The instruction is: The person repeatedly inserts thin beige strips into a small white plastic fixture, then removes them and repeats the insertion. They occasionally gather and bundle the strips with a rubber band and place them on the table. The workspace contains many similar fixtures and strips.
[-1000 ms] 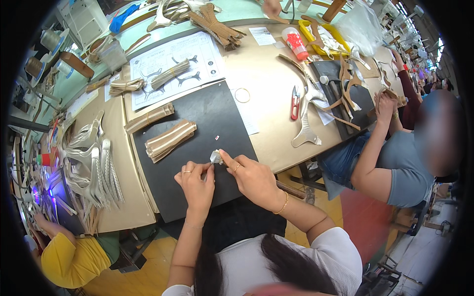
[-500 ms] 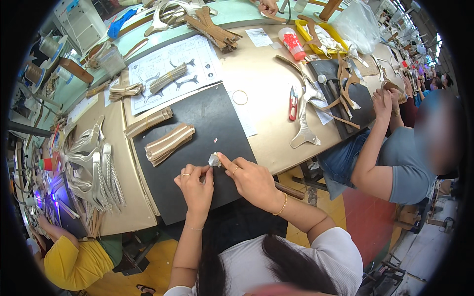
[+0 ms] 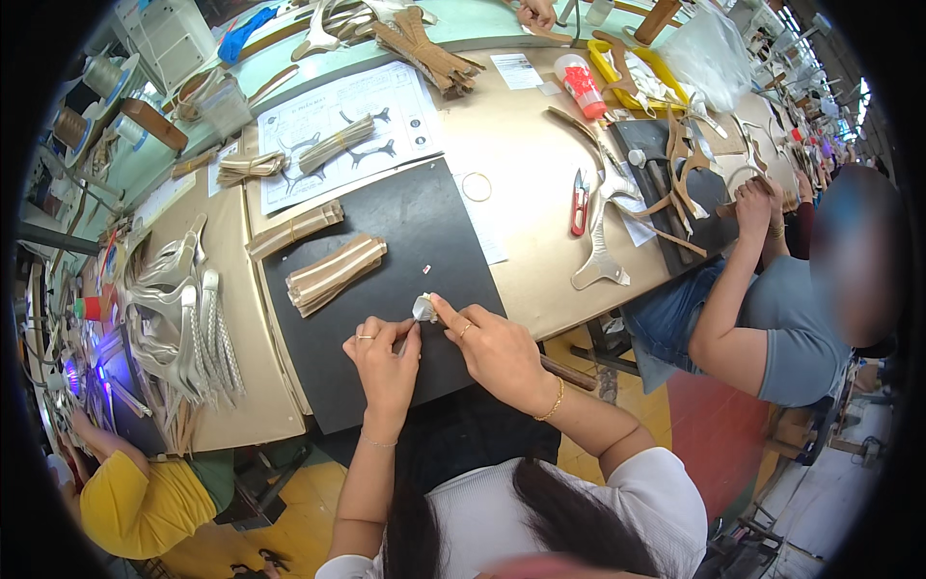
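Striped tan-and-cream strips [image 3: 335, 273] lie out of my way, probably; my left hand [image 3: 384, 349] pinches the small silvery-white piece [image 3: 422, 309] over the flat black mat [image 3: 415, 212], seemingly steadying it; my right hand [image 3: 494, 355] rests its index finger there, grip unclear

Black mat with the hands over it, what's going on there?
The left hand and right hand both touch a small silvery piece over the black mat. It's too small to tell what it is. A bundle of brown and cream strips lies on the mat, with red snips on the table to the right.
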Demonstrator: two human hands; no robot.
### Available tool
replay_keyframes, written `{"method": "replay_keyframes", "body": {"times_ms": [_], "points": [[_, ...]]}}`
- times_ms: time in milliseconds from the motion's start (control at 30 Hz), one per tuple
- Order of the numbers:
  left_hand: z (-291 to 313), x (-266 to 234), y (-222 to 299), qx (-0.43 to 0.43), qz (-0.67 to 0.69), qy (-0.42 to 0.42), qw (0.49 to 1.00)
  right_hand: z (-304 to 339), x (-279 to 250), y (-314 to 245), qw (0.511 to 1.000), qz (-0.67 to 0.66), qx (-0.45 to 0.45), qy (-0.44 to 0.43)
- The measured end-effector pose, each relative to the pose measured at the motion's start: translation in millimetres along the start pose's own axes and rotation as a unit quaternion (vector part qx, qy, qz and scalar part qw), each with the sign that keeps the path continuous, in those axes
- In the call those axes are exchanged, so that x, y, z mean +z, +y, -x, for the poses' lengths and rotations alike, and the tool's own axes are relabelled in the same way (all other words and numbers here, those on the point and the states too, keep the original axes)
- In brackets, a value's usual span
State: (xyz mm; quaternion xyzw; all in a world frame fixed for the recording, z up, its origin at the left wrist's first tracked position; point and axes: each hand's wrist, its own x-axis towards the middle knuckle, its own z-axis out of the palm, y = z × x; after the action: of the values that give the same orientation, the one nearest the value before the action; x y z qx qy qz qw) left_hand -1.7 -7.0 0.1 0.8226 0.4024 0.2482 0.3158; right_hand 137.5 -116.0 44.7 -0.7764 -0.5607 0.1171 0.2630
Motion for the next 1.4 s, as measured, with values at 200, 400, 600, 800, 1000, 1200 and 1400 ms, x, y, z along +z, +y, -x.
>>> {"method": "replay_keyframes", "body": {"times_ms": [200,400,600,800,1000,1200,1400], "points": [[0.1,1.5,0.2,0.005,0.007,0.009,1.0,-2.7,-3.0,0.6,1.0,0.004,-0.002,-0.009],[-4.9,8.7,1.1,0.029,-0.003,0.027,0.999,-4.1,-5.8,-1.4,0.999,-0.024,-0.013,0.04],[-6.6,12.3,3.3,0.027,-0.001,0.036,0.999,-5.7,-2.5,1.4,0.999,0.031,0.016,0.001],[-7.9,8.9,5.7,0.034,-0.003,0.037,0.999,-7.1,-1.8,3.8,0.999,0.03,0.03,-0.016],[-6.0,12.5,2.5,0.032,-0.011,0.042,0.999,-7.8,-4.9,5.4,1.0,0.005,0.011,0.026],[-10.2,12.6,5.4,0.026,-0.025,0.045,0.998,-12.7,-12.7,6.7,0.997,-0.026,0.003,0.077],[-14.9,11.8,5.5,0.026,-0.038,0.05,0.998,-13.2,-9.0,5.3,1.0,0.006,0.002,0.029]]}}
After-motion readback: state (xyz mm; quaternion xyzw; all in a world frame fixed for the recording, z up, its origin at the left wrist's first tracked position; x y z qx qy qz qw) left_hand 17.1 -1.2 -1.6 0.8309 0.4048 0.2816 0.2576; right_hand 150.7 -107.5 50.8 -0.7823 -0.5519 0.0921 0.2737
